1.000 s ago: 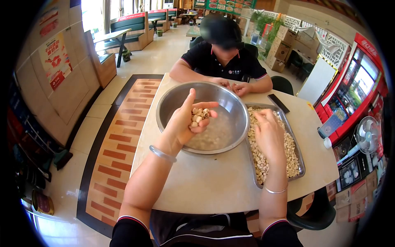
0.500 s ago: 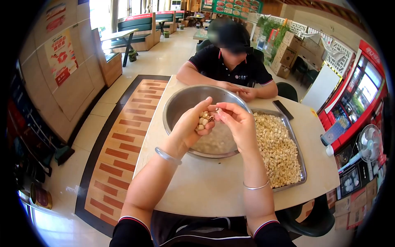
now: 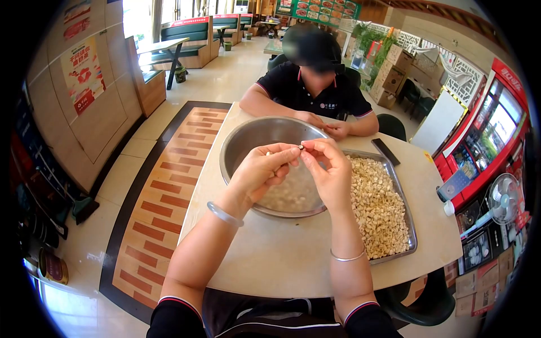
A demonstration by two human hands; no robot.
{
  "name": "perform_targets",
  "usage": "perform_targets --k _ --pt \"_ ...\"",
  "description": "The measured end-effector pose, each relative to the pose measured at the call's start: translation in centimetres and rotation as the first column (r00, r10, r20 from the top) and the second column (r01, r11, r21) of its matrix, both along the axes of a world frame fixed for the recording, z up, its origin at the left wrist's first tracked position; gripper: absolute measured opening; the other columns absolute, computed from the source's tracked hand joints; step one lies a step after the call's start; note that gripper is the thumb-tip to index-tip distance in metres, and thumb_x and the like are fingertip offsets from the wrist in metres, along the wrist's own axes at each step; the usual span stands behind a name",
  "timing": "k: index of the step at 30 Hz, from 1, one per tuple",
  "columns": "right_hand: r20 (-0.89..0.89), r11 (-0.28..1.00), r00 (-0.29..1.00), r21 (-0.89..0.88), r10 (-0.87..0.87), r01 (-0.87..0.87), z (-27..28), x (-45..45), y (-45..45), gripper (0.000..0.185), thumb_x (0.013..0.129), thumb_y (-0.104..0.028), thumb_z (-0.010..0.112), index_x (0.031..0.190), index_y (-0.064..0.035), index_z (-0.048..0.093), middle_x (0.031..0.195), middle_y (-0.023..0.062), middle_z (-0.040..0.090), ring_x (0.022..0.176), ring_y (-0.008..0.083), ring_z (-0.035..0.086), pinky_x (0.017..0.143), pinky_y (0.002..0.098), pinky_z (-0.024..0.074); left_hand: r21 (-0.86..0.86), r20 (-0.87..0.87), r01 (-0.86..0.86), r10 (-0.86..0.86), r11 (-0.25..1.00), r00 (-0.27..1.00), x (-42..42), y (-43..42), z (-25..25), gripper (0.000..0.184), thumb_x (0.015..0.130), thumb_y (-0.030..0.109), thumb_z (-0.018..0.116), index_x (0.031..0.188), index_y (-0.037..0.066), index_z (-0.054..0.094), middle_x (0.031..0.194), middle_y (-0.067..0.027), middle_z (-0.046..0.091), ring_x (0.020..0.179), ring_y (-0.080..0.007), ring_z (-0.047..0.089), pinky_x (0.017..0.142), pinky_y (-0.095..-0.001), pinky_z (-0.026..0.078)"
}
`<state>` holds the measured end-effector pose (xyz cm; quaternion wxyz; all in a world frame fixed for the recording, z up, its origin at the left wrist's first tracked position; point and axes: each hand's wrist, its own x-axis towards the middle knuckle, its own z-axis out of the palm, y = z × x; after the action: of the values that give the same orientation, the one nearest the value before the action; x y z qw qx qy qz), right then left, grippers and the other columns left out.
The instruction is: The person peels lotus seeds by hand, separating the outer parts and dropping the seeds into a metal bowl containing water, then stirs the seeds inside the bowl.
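Observation:
Over the steel bowl (image 3: 231, 141), which holds cloudy water and pale pieces, both hands meet at the fingertips. My left hand (image 3: 267, 169) is curled round several pale seeds, mostly hidden by its fingers. Between its thumb and the fingers of my right hand (image 3: 327, 166) is one small seed (image 3: 301, 147) with a dark end. My right hand is closed in a pinch on that seed. A metal tray (image 3: 413, 228) full of pale split seeds (image 3: 377, 205) lies to the right of the bowl, partly behind my right wrist.
Across the table (image 3: 253, 253) sits a person in a dark cap (image 3: 332, 98), forearms resting on the far edge. A black flat object (image 3: 386, 151) lies beyond the tray. At the right are a white cup (image 3: 449, 208), a fan (image 3: 505, 198) and a red drinks cooler (image 3: 487, 129).
My left fingers have closed over the seeds and its thumb has come to my right fingertips. My right hand, over the tray a second ago, has moved left over the bowl.

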<state>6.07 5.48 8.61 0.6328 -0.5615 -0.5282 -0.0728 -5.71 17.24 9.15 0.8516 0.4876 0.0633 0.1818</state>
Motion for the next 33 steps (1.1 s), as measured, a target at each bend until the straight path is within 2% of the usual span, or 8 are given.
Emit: perform_targets --k 2,8,11,20,23,26,29,33 --pt "0.132 0.994 0.987 -0.031 -0.095 0.100 1.1 -0.7 -0.7 0.013 0.080 0.002 0.071 0.092 -0.0001 0.066 0.088 0.0067 0.065 0.077 0.0113 0.063 0.068 0.0238 0.0507 -0.036 0.025 0.053 -0.052 0.998 0.998 0.0 0.4 -0.4 0.019 0.091 0.018 0.068 0.098 0.001 0.065 0.077 0.0012 0.058 0.056 -0.0008 0.043 0.042 -0.0152 0.025" --pt "-0.026 0.999 0.999 0.003 0.044 -0.044 1.5 -1.1 -1.2 0.012 0.078 0.002 0.073 0.086 0.0003 0.065 0.077 0.0054 0.065 0.070 0.0117 0.062 0.065 0.0234 0.0498 -0.117 0.079 0.193 -0.184 0.974 0.980 0.0 0.5 -0.5 0.016 0.092 0.018 0.066 0.094 0.002 0.065 0.076 0.0002 0.058 0.055 -0.0011 0.041 0.042 -0.0156 0.024" --pt "0.104 0.999 0.994 -0.024 0.040 -0.038 1.4 -0.5 -1.4 0.011 0.079 0.002 0.072 0.086 0.0006 0.064 0.078 0.0052 0.065 0.071 0.0102 0.062 0.065 0.0232 0.0497 -0.110 0.068 0.194 -0.187 0.975 0.980 -0.1 0.5 -0.4 0.014 0.093 0.015 0.065 0.091 0.002 0.064 0.076 -0.0006 0.057 0.052 -0.0016 0.038 0.041 -0.0161 0.023" --pt "-0.452 0.951 0.864 -0.097 0.222 -0.294 1.5 -0.8 -1.7 0.015 0.095 -0.012 0.058 0.087 0.0009 0.062 0.080 0.0046 0.062 0.069 0.0068 0.056 0.063 0.0230 0.0470 -0.021 0.081 0.193 -0.190 0.981 0.978 -0.5 0.4 -0.2 0.010 0.094 0.011 0.062 0.094 0.001 0.063 0.079 -0.0024 0.058 0.051 -0.0016 0.034 0.041 -0.0154 0.023" --pt "-0.245 0.955 0.967 -0.298 -0.076 -0.001 0.8 -0.6 -1.0 0.015 0.093 -0.012 0.058 0.090 0.0014 0.064 0.083 0.0102 0.065 0.072 0.0152 0.062 0.066 0.0284 0.0495 -0.079 0.134 0.239 -0.227 0.968 0.965 -0.7 0.6 -0.2 0.011 0.094 0.012 0.061 0.098 0.002 0.062 0.082 -0.0028 0.058 0.052 -0.0015 0.035 0.041 -0.0153 0.024" --pt "0.583 0.670 0.808 -0.569 -0.081 0.477 -2.6 1.8 0.1 0.016 0.090 -0.012 0.058 0.095 0.0006 0.067 0.087 0.0173 0.067 0.076 0.0296 0.066 0.068 0.0363 0.0514 -0.090 0.175 0.242 -0.224 0.966 0.959 -0.5 1.1 -0.9 0.012 0.095 0.013 0.060 0.100 0.002 0.061 0.083 -0.0027 0.058 0.053 -0.0015 0.035 0.041 -0.0151 0.024" --pt "0.362 0.320 0.910 -0.903 0.201 0.289 -1.1 2.6 0.6 0.019 0.086 -0.012 0.058 0.097 -0.0007 0.070 0.096 0.0225 0.066 0.084 0.0403 0.064 0.073 0.0425 0.0517 -0.079 0.175 0.227 -0.210 0.971 0.962 -0.2 1.5 -1.0 0.011 0.095 0.013 0.060 0.098 0.003 0.061 0.083 -0.0023 0.059 0.053 -0.0016 0.036 0.041 -0.0149 0.024" --pt "0.225 0.875 0.972 -0.453 -0.072 0.170 1.6 0.5 -1.3 0.016 0.087 -0.008 0.061 0.097 0.0002 0.070 0.096 0.0155 0.068 0.078 0.0258 0.067 0.067 0.0328 0.0522 -0.082 0.118 0.161 -0.150 0.984 0.982 -0.1 1.2 -0.8 0.012 0.095 0.014 0.061 0.096 0.003 0.061 0.082 -0.0022 0.059 0.053 -0.0016 0.036 0.040 -0.0150 0.024"
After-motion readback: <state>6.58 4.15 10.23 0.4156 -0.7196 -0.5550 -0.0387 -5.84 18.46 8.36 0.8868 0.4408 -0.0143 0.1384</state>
